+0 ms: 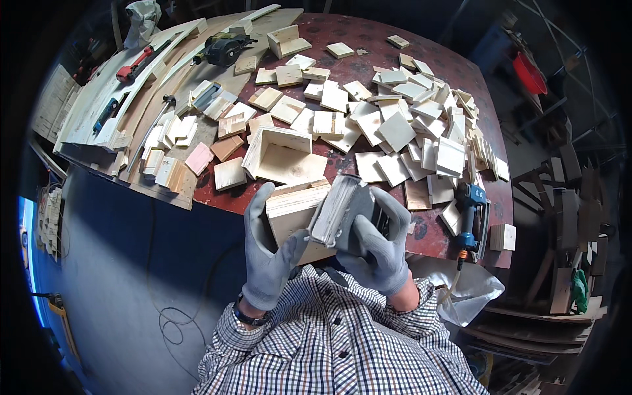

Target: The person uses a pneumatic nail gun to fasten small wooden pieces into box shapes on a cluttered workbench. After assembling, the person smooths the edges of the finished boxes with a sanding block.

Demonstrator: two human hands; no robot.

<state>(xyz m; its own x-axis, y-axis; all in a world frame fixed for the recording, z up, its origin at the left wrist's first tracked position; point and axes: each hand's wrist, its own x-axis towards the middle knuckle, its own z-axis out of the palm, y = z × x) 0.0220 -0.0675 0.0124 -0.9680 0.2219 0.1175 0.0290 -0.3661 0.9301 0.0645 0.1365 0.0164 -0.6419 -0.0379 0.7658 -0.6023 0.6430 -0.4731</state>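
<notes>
My left hand (266, 270), in a grey glove, is wrapped round a small pale wooden box (289, 210) held in front of my chest. In my gloved right hand (385, 253) is a sanding block (339, 214), pale along its edge and dark on its broad side. The block is tilted up beside the box, overlapping its right part from this angle; whether they touch, I cannot tell. Just beyond my hands, an open-sided wooden corner piece (280, 158) lies on the red table (227, 197). Many loose wooden squares (395, 131) are heaped farther off.
A blue nail gun (471, 217) with a hose lies at the table's right edge. On the left boards are a red tool (135, 64), a blue tool (107, 115), a hammer (169, 101) and a dark power tool (224, 49). A cable (171, 322) coils on the floor.
</notes>
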